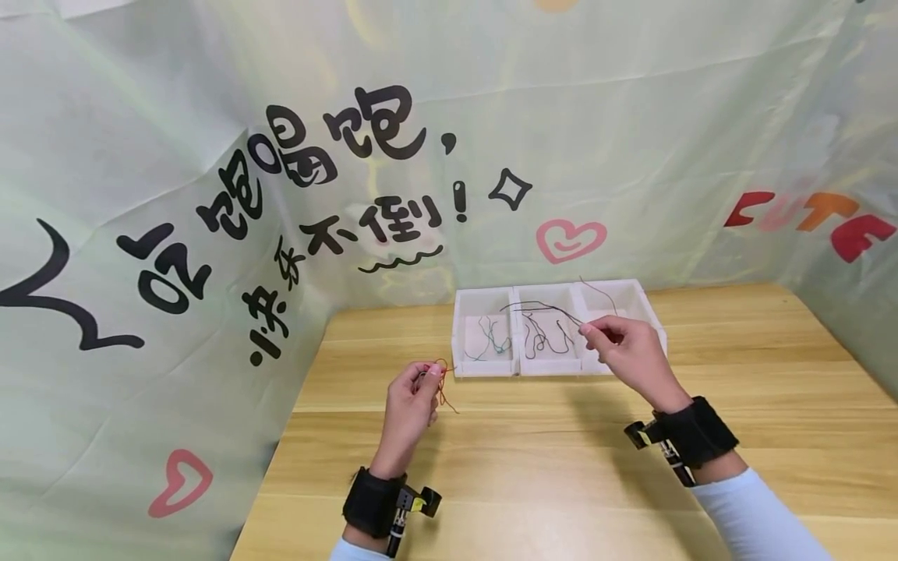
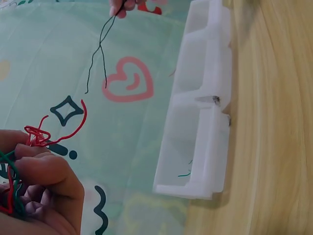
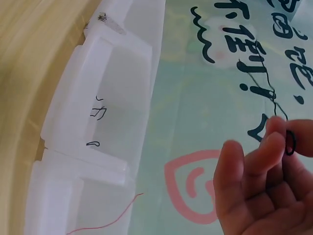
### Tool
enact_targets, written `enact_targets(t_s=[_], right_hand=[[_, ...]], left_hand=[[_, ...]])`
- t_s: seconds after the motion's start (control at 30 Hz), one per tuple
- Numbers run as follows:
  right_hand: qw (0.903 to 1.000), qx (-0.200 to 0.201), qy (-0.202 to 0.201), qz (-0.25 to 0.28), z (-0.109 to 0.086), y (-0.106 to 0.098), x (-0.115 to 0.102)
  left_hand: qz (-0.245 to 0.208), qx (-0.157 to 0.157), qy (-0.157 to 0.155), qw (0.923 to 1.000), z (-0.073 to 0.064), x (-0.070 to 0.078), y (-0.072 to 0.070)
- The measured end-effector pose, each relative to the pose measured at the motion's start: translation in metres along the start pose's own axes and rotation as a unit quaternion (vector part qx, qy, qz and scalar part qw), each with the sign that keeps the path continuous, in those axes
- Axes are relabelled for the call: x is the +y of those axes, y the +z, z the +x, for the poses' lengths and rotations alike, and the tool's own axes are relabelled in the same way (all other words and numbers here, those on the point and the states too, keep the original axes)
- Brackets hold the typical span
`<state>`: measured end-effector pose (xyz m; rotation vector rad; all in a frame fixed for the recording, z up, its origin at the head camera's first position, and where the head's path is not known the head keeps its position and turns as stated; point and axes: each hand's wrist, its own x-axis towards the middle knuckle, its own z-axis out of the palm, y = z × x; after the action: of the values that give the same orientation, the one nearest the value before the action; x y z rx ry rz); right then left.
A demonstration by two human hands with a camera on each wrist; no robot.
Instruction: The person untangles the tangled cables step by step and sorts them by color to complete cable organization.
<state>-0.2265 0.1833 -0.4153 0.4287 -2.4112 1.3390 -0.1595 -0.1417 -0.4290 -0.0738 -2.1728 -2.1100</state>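
In the head view my left hand point(image 1: 410, 405) is left of a white three-part tray point(image 1: 515, 343), holding a tangled bundle of red wires point(image 2: 39, 137) and green wires point(image 2: 15, 174). A red end sticks out past the fingertips in the left wrist view. My right hand point(image 1: 634, 358) is raised over the tray's right part and pinches black wires point(image 2: 100, 45) between thumb and index finger. Their loose ends reach leftward over the middle compartment. Below them, more black wires point(image 1: 540, 339) lie in the middle compartment. Green wires point(image 1: 496, 343) lie in the left one.
A thin red wire point(image 3: 105, 227) in the right compartment pokes above the tray's back edge. The tray stands at the far side of the wooden table point(image 1: 505, 467), close to a printed cloth backdrop point(image 1: 631, 156) that also rises along the left and right sides.
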Motion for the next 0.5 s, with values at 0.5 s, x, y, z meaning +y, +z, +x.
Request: enact_targets(t_s=[0.5], right_hand=[[0.9879,0.06,0.135,0.047,0.017,0.016,0.028]], left_hand=[[0.001,-0.017,0.006,0.9998,-0.012,0.024,0.01]])
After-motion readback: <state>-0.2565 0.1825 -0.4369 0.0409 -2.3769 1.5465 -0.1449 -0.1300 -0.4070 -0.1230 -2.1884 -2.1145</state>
